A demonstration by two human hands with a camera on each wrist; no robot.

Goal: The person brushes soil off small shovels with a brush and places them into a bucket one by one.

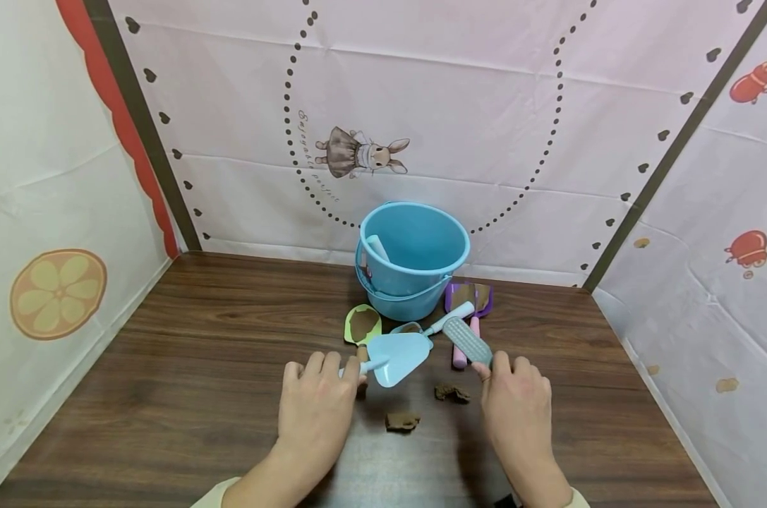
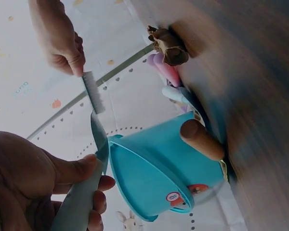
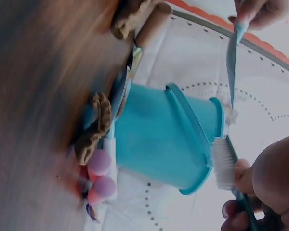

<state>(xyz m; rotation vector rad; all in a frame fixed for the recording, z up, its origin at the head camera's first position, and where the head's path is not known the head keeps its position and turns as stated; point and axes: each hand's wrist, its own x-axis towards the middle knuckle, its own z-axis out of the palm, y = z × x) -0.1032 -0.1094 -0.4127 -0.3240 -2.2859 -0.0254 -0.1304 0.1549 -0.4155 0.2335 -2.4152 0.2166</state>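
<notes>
My left hand [image 1: 319, 402] grips the handle of a light blue toy trowel [image 1: 399, 356], its blade held above the table and pointing right. In the left wrist view the thumb lies along that handle [image 2: 79, 202]. My right hand [image 1: 519, 398] holds a scrub brush [image 1: 468, 341] by its end. White bristles [image 3: 222, 163] show in the right wrist view. The brush and the trowel blade are close to each other in front of a blue bucket [image 1: 415, 282]. Below the hands lie two crumpled brown pieces [image 1: 402, 422], whose material I cannot tell.
Behind the tools stands the bucket, with a pale handle [image 1: 377, 247] inside. Around its base lie a green shovel [image 1: 362, 324] with brown stains, a purple one [image 1: 482, 299] and pink handles [image 1: 460, 356]. Another light blue handle [image 1: 449, 317] lies there. Printed cloth walls [image 1: 383, 85] enclose the wooden table [image 1: 231, 339].
</notes>
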